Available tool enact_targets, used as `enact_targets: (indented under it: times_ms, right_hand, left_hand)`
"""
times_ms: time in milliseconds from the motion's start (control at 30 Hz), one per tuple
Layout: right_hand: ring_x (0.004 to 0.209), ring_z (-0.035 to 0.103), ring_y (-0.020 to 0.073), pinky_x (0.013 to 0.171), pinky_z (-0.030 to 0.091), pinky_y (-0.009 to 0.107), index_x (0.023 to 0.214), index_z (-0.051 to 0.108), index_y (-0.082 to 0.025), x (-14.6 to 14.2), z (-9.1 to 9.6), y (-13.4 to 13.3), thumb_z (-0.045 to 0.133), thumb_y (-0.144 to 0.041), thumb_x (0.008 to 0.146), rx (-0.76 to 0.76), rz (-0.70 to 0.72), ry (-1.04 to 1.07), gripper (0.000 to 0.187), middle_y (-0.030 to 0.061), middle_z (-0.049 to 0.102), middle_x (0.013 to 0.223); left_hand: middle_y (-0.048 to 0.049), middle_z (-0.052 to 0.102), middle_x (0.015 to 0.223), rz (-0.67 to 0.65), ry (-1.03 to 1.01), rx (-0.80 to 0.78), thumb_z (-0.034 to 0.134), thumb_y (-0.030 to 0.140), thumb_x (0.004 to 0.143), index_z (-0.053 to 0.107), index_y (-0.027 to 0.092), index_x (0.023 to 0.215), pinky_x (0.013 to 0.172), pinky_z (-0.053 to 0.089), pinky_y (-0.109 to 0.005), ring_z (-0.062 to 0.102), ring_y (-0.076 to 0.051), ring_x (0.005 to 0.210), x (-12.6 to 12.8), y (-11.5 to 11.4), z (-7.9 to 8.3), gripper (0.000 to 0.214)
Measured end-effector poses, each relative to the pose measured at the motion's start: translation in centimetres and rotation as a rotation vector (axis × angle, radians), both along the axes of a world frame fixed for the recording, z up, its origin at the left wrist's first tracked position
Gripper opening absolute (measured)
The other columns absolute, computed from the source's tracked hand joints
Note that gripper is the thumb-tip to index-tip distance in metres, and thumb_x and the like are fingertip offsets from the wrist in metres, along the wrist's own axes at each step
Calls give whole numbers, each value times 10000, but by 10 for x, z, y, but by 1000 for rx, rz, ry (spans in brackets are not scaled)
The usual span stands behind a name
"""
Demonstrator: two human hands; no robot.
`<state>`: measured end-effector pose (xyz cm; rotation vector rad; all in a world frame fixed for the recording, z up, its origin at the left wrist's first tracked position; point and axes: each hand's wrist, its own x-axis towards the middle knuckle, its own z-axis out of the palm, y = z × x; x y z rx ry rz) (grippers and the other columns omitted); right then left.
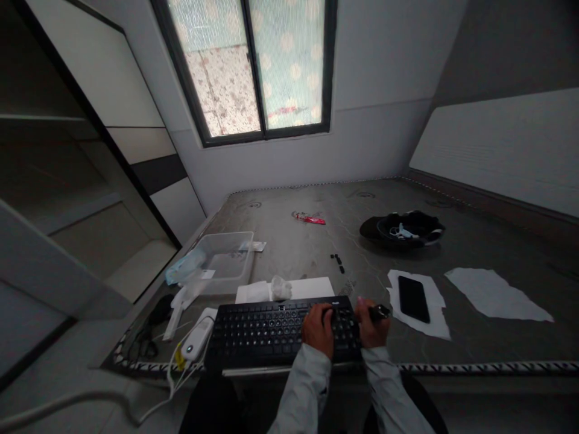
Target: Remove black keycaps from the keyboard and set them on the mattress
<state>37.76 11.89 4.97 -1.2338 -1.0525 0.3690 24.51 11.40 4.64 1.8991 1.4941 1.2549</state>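
A black keyboard (266,328) lies at the near edge of a grey mattress-like surface (316,241). My left hand (318,328) rests on the keyboard's right part with fingers curled down on the keys. My right hand (371,324) sits at the keyboard's right end, closed around a small dark object (379,311) that I cannot name. A few loose black keycaps (337,261) lie beyond the keyboard.
A black phone (413,298) lies on white paper to the right. Another paper sheet (495,293), a black cap (402,229), a red wrapper (310,219), a clear plastic box (224,256), a white charger with cables (195,342) and a crumpled tissue (281,287) surround the keyboard.
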Motion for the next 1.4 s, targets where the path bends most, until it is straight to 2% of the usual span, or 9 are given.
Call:
enact_targets:
  times_ms: [133,233,400,500,667,1000,1233,1333,1400]
  right_hand:
    - [557,571,151,569,450,265,618,610,-205,17,5,4,550,-507,872,-44,131,-367,399,5,596,585]
    - [765,669,196,718,516,298,816,704,-235,17,3,7,561,-437,880,-18,279,-482,256,39,709,809]
    - [869,675,206,799,528,326,1027,714,-269,12,-3,9,594,-332,878,-30,385,-515,201,43,717,948]
    - [840,673,202,764,530,320,1036,722,-275,12,-4,10,612,-312,874,-17,406,-502,200,38,710,914]
    - [799,667,194,717,530,306,1024,734,-281,13,-4,11,628,-366,871,-20,457,-461,204,33,704,868]
    - [851,687,218,778,553,341,982,749,-260,11,2,11,640,-472,847,-46,417,-399,274,58,731,922]
    - [844,690,215,775,554,332,932,751,-253,11,1,13,676,-482,817,-31,376,-400,268,47,735,910]
    - [836,688,216,778,549,336,923,754,-250,13,0,13,661,-515,816,-52,352,-399,301,47,734,898]
    - [835,688,219,786,547,341,913,756,-250,14,0,12,649,-533,817,-71,328,-396,318,47,735,896]
  left_hand:
    - [-42,724,957,54,-87,-30,448,260,953,642,210,1027,803,529,-302,685,-182,887,-1,1,-5,213]
    - [-51,727,961,72,-112,10,447,266,951,644,205,1020,815,534,-293,690,-179,904,-1,1,-4,218]
    - [-40,729,929,91,-132,55,473,260,935,633,209,1010,768,540,-269,698,-166,838,-1,-1,1,183]
    - [-34,725,889,93,-133,27,476,266,934,629,208,968,740,538,-260,695,-159,792,-1,-2,3,166]
    - [-40,729,942,94,-142,22,459,267,944,635,208,991,795,539,-279,693,-169,870,-2,-1,-1,191]
    - [-60,717,1002,33,-142,34,427,254,956,643,194,1063,842,540,-290,674,-167,927,-2,-2,4,248]
    - [-68,714,991,100,-183,22,438,274,957,624,186,1074,861,536,-307,677,-176,930,-4,0,0,236]
    - [-73,715,980,101,-165,50,402,290,970,632,184,1047,866,539,-305,677,-177,945,-6,-1,11,264]
    - [-76,718,989,79,-122,94,370,302,979,651,195,1015,869,541,-301,675,-178,961,-12,-10,23,303]
